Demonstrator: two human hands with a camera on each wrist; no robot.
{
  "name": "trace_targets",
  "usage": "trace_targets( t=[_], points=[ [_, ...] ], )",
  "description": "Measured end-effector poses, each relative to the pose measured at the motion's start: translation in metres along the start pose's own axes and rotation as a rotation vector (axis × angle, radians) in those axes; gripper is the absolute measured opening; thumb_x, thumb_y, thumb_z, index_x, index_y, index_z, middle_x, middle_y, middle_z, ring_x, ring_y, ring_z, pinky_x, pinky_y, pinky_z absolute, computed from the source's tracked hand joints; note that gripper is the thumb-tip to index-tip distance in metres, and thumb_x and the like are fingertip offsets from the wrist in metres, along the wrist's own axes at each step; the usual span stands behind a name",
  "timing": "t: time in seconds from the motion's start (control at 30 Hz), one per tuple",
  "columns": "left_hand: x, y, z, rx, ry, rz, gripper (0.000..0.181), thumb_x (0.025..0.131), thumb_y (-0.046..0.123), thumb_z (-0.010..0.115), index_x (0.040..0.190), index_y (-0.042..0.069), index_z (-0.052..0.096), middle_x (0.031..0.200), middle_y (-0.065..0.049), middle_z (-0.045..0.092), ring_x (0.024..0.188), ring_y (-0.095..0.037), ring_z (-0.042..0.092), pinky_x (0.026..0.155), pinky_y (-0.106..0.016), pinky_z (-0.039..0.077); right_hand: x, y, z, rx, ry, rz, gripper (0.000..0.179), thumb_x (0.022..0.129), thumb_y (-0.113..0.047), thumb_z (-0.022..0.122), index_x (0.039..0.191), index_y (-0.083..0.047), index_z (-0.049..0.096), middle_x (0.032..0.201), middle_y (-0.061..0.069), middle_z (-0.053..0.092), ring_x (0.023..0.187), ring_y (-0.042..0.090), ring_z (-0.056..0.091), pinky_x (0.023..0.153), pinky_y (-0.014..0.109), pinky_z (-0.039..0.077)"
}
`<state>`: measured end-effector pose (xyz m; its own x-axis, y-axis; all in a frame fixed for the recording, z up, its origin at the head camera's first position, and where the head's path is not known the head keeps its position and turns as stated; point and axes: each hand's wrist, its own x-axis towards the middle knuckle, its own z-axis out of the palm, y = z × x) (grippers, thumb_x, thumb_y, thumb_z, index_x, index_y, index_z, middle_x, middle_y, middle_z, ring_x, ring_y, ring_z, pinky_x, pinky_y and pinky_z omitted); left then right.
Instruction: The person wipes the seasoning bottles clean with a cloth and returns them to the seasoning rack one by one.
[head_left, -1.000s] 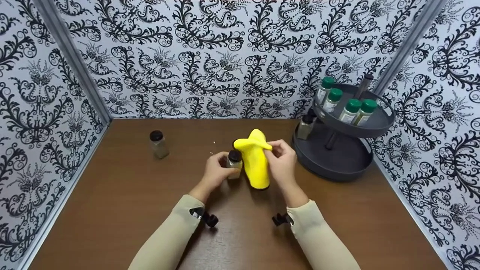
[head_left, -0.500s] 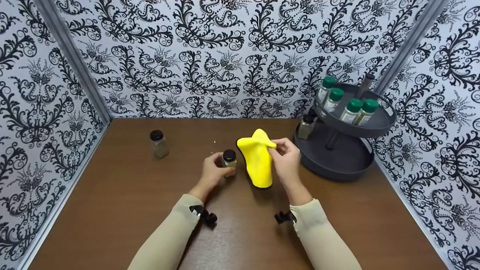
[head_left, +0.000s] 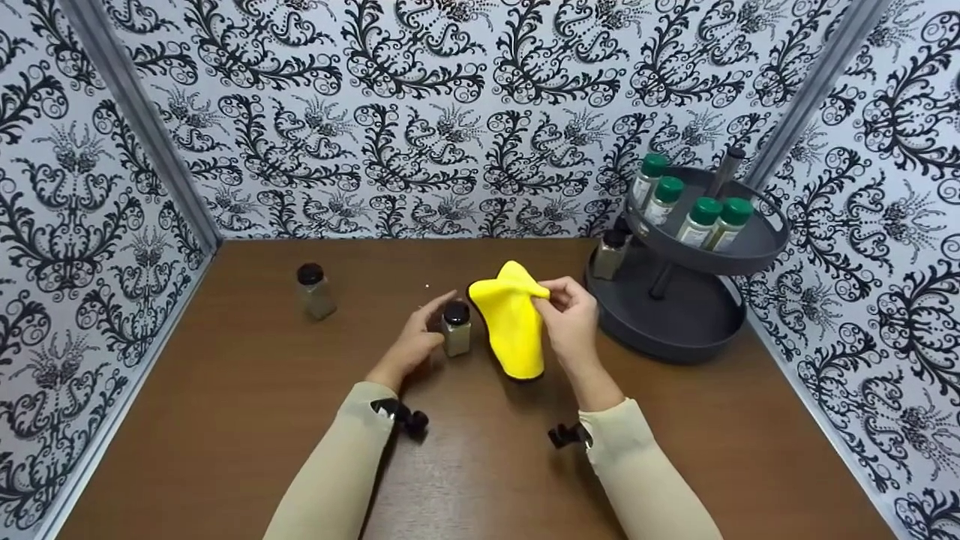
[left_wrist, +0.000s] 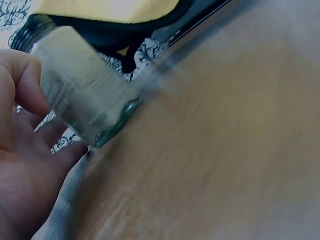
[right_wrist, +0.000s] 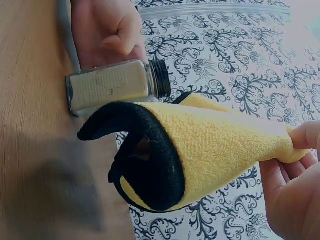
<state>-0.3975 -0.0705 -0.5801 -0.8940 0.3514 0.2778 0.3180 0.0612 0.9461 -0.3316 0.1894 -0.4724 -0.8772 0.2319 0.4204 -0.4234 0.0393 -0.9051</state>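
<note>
A glass spice jar with a black lid [head_left: 457,330] stands upright on the brown table. Close by its left side is my left hand [head_left: 416,337], its fingers spread and let go of the glass. The left wrist view shows the jar [left_wrist: 85,85] tilted by the camera angle, with the thumb in front of it. My right hand [head_left: 574,315] pinches a yellow cloth with black edging [head_left: 517,322] by one corner. The cloth hangs folded just right of the jar; in the right wrist view the cloth [right_wrist: 215,145] droops from thumb and fingers.
Another black-lidded jar [head_left: 316,291] stands at the left. On the right is a dark two-tier round rack [head_left: 667,341]; several green-capped jars [head_left: 701,221] stand on its upper tier and a black-lidded jar [head_left: 610,255] on the lower. Patterned walls enclose the table [head_left: 300,450].
My left hand held the jar, brought it slightly left away from the cloth, and has released it, fingers opening. My right hand with the cloth shifted a little right.
</note>
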Motion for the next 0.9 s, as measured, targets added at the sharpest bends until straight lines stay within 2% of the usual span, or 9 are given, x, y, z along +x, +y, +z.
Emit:
trace_targets(
  t=[0.13,0.2,0.33,0.43,0.63,0.9],
  points=[
    [0.003,0.0,0.0,0.009,-0.033,0.006,0.079,0.075,-0.018,0.051,0.152,-0.001,0.054,0.148,-0.021,0.063,0.129,-0.023,0.059,0.106,-0.021,0.045,0.001,0.003,0.0,-0.006,-0.003,0.007,0.014,0.089,0.009,0.076,0.102,0.01,0.072,0.094,0.013,0.077,0.084,0.011,0.074,0.076,0.022,0.061],
    [0.002,0.0,0.001,0.011,-0.03,0.008,0.075,0.075,-0.016,0.055,0.149,-0.002,0.057,0.139,-0.022,0.067,0.118,-0.021,0.062,0.101,-0.022,0.048,0.002,0.005,0.0,-0.01,-0.003,0.012,0.014,0.089,0.009,0.076,0.102,0.01,0.072,0.094,0.013,0.077,0.085,0.012,0.074,0.076,0.023,0.061],
    [0.0,0.001,0.004,0.032,0.0,0.01,0.071,0.075,-0.012,0.066,0.145,-0.002,0.058,0.126,-0.02,0.069,0.106,-0.016,0.061,0.094,-0.023,0.049,0.002,0.007,0.001,-0.018,0.005,0.018,0.014,0.089,0.01,0.076,0.102,0.009,0.073,0.094,0.013,0.078,0.085,0.012,0.074,0.076,0.023,0.062],
    [-0.002,0.002,0.006,0.056,0.032,-0.006,0.061,0.075,-0.008,0.074,0.135,-0.004,0.062,0.116,-0.017,0.069,0.1,-0.015,0.06,0.091,-0.023,0.05,0.002,0.009,0.001,-0.02,0.003,0.019,0.014,0.088,0.01,0.076,0.102,0.009,0.073,0.095,0.013,0.078,0.085,0.011,0.074,0.076,0.022,0.062],
    [-0.005,0.004,0.01,0.06,0.084,-0.051,0.048,0.073,-0.002,0.085,0.12,0.0,0.07,0.11,-0.011,0.071,0.097,-0.016,0.063,0.09,-0.025,0.052,0.001,0.011,0.002,-0.017,-0.006,0.022,0.015,0.088,0.009,0.076,0.102,0.011,0.072,0.095,0.015,0.077,0.084,0.011,0.073,0.076,0.022,0.061],
    [-0.008,0.013,0.019,0.004,0.095,-0.026,0.043,0.075,0.0,0.089,0.117,0.003,0.076,0.11,-0.01,0.075,0.098,-0.017,0.066,0.088,-0.025,0.055,-0.001,0.011,0.007,-0.044,0.026,0.03,0.016,0.089,0.007,0.078,0.104,0.009,0.073,0.097,0.018,0.078,0.084,0.01,0.074,0.076,0.021,0.061]
  ],
)
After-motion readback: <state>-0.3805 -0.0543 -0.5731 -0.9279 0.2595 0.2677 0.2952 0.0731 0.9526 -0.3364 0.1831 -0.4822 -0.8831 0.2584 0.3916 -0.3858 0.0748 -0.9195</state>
